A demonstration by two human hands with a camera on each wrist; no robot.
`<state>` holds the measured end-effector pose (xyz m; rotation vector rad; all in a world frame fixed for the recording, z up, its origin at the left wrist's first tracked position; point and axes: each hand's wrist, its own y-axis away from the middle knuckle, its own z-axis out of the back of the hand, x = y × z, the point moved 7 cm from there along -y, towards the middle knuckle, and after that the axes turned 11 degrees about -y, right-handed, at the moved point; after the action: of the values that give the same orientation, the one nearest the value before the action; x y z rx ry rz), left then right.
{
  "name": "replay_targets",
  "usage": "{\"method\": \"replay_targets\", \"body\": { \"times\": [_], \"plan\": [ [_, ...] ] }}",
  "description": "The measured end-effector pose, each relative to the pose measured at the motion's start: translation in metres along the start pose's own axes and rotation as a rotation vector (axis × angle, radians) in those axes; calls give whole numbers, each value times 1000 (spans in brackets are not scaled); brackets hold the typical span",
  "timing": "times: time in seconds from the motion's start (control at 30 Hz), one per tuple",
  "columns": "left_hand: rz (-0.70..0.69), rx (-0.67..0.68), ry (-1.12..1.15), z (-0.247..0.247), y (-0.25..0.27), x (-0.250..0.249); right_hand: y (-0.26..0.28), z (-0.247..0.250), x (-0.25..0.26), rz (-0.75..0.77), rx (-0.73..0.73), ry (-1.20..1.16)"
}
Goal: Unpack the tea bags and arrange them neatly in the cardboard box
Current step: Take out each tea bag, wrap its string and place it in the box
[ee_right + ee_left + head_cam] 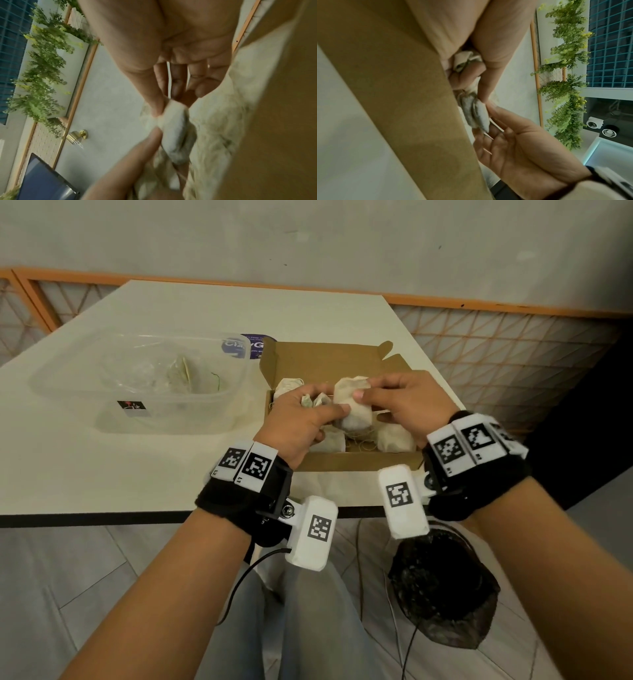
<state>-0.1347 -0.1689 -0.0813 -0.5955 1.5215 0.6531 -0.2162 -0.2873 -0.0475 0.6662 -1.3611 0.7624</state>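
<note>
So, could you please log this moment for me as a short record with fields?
left hand: left hand pinches a white fabric tea bag and grips small crumpled tea bags
right hand: right hand pinches the same bag's top
box: open brown cardboard box, several bags lying inside
container: clear plastic tub left of the box, on the pale table

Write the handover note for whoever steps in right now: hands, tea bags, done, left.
Left hand: grips small folded wrappers and pinches the held tea bag.
Right hand: pinches the same tea bag from the other side, above the cardboard box.
Done: several unpacked tea bags lie in the box.
Left: set this bag down and tidy the rows; the clear plastic container on the left seems to hold something more, possibly still packed.
</note>
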Motion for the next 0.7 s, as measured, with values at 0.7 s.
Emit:
{"method": "replay_targets", "body": {
  "times": [0.7],
  "plan": [
    [33,-34,168,5,3,-3,24,61,-21,65,-103,320]
  ]
}}
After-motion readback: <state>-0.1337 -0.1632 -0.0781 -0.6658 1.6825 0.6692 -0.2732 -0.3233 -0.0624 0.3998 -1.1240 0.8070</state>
